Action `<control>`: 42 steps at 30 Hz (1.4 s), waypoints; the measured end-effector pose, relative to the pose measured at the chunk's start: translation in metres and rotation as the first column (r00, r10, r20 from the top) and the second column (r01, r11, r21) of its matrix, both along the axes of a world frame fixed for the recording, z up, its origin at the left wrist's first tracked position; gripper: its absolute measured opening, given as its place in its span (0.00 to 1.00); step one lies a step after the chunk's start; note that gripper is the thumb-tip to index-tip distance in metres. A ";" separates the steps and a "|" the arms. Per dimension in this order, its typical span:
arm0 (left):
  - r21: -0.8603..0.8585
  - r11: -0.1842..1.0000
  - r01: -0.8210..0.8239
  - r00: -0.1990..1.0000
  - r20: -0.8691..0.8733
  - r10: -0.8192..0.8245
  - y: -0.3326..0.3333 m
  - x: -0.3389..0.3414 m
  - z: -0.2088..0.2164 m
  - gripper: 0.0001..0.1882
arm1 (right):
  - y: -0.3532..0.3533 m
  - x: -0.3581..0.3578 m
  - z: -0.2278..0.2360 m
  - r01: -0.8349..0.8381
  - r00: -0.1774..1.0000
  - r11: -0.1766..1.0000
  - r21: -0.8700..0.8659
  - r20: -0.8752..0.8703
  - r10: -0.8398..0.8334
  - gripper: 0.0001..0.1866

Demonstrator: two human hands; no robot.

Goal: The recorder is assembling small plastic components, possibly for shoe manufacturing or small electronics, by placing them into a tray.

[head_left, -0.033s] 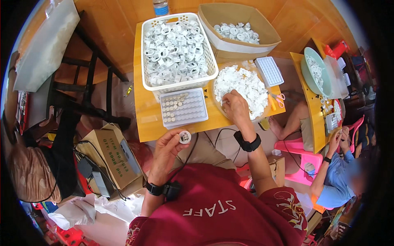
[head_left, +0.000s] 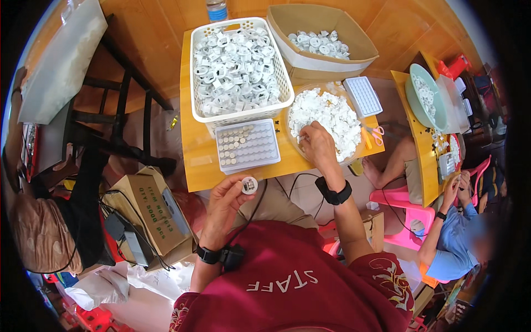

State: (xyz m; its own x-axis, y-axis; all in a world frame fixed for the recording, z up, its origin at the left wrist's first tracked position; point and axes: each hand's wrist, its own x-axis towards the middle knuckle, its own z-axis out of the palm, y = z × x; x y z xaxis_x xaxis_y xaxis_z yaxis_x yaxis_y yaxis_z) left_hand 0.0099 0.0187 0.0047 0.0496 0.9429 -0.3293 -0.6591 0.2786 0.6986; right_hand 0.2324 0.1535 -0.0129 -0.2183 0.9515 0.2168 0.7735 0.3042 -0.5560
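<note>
Between thumb and fingers of my left hand (head_left: 224,199), a small round white plastic part (head_left: 249,185) is pinched in front of the table edge. Its facing side shows a recess with small details inside. My right hand (head_left: 318,145) reaches over the near left side of a round tray (head_left: 298,150) heaped with small white pieces (head_left: 326,119). The fingertips there are drawn together, and what they hold, if anything, cannot be made out. Left of that tray, a white compartment tray (head_left: 264,160) has small round silvery button cells (head_left: 231,145) in its left part.
Behind stand a white basket (head_left: 287,91) of white plastic parts and a cardboard box (head_left: 332,65) with more. A second compartment tray (head_left: 362,97) and pink-handled scissors (head_left: 378,133) lie at right. Another person (head_left: 453,238) sits at a table on the right.
</note>
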 end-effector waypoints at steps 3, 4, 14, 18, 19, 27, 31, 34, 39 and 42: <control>0.004 1.000 0.013 1.000 -0.006 -0.013 0.000 -0.001 -0.001 0.12 | 0.000 -0.001 0.002 -0.009 1.000 1.000 0.005 0.012 0.009 0.06; 0.005 1.000 0.011 1.000 -0.005 -0.011 0.000 -0.001 -0.001 0.12 | -0.001 -0.001 0.003 0.001 1.000 1.000 -0.021 0.001 0.000 0.06; -0.002 1.000 0.004 1.000 -0.002 -0.004 -0.003 0.001 0.004 0.13 | -0.022 -0.002 0.031 -0.181 0.569 0.905 -0.384 -0.792 -0.222 0.04; -0.005 1.000 -0.002 1.000 0.017 0.002 -0.002 0.003 0.006 0.13 | -0.052 -0.028 0.053 -0.358 0.578 0.834 -0.421 -0.801 -0.156 0.05; -0.013 1.000 -0.017 1.000 0.012 0.017 -0.003 0.002 0.006 0.13 | -0.059 -0.037 0.057 -0.411 0.595 0.826 -0.387 -0.800 -0.079 0.05; 0.021 1.000 0.004 1.000 -0.008 -0.004 -0.008 -0.003 0.005 0.13 | -0.077 -0.070 0.066 -0.547 0.743 0.833 -0.084 -0.506 0.438 0.09; 0.011 1.000 0.025 1.000 -0.020 -0.024 -0.010 -0.003 0.003 0.14 | -0.078 -0.070 0.067 -0.590 0.747 0.808 -0.003 -0.382 0.544 0.10; -0.024 0.998 0.064 0.997 -0.029 -0.065 -0.009 -0.007 0.000 0.14 | -0.075 -0.073 0.069 -0.616 0.739 0.788 0.019 -0.331 0.586 0.10; -0.013 0.997 0.073 0.997 -0.017 -0.073 -0.008 -0.006 0.000 0.13 | -0.071 -0.072 0.071 -0.646 0.727 0.762 0.039 -0.273 0.630 0.10; -0.023 0.997 0.072 0.997 -0.021 -0.072 -0.009 -0.006 -0.001 0.12 | -0.071 -0.074 0.072 -0.646 0.735 0.763 0.029 -0.248 0.631 0.08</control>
State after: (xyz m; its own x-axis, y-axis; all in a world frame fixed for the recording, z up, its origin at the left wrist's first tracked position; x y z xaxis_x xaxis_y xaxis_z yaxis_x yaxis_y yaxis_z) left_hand 0.0042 0.0100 0.0037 0.1096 0.9295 -0.3522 -0.6212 0.3406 0.7057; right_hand 0.1589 0.0823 0.0590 -0.7297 0.6185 0.2915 0.2566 0.6429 -0.7217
